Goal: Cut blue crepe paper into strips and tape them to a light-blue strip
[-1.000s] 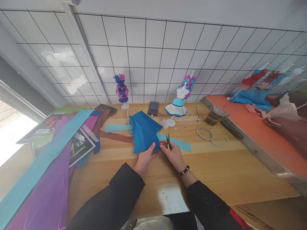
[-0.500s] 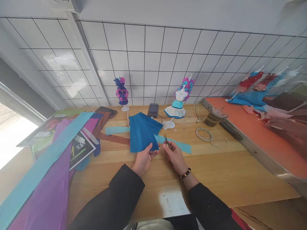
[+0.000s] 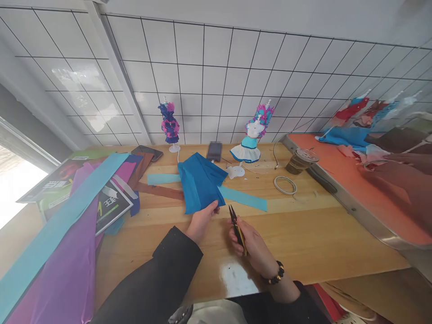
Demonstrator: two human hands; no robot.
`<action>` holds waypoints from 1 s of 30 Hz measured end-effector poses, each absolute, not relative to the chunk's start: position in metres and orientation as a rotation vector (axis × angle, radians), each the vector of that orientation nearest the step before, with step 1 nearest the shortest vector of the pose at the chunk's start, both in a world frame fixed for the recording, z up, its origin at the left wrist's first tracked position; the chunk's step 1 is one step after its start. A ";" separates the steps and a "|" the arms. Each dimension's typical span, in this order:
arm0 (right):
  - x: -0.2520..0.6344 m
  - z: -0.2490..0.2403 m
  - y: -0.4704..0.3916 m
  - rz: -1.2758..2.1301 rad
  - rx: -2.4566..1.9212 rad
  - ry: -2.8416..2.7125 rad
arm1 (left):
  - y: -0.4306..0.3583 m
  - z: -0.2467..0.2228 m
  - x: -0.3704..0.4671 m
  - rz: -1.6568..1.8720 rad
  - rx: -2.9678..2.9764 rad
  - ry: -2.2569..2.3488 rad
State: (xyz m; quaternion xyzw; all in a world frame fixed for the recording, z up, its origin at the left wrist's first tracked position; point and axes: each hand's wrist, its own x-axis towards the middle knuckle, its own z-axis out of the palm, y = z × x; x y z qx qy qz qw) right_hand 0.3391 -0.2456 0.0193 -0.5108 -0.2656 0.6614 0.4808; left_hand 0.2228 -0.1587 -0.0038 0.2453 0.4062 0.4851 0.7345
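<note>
My left hand [image 3: 203, 218] pinches the lower right corner of a blue pleated sheet [image 3: 201, 185], of crepe paper or thin cloth; I cannot tell which. Folds fan out over its upper right part. To the right, my right hand [image 3: 249, 243] is closed around small black thread snips [image 3: 237, 230] with a yellowish edge. Their pointed tips aim up and away from me, slightly apart and not touching the sheet. Behind and beside the blue sheet runs a light blue strip [image 3: 245, 198], with a brown strip [image 3: 160, 191] at its left.
Coloured sheets [image 3: 72, 245] and booklets [image 3: 113, 204] are piled at the left. Two small dressed doll stands [image 3: 170, 128] [image 3: 249, 143], a phone [image 3: 147, 153] and a dark device [image 3: 214, 151] stand or lie at the back. A tape roll [image 3: 285, 185], a cup [image 3: 301, 161] and an orange board [image 3: 367, 198] are rightward.
My right hand has moved down and toward me, away from the sheet, and the snips now show along their length. My left hand keeps its hold; the view has shifted slightly.
</note>
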 end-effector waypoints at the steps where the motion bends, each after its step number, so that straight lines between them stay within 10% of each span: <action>1: 0.337 0.020 -0.249 1.634 -1.217 -0.634 | -0.159 -0.003 0.222 1.044 0.533 0.894; 30: 0.323 0.012 -0.207 1.270 -1.374 -0.712 | -0.169 -0.012 0.226 0.959 0.590 0.850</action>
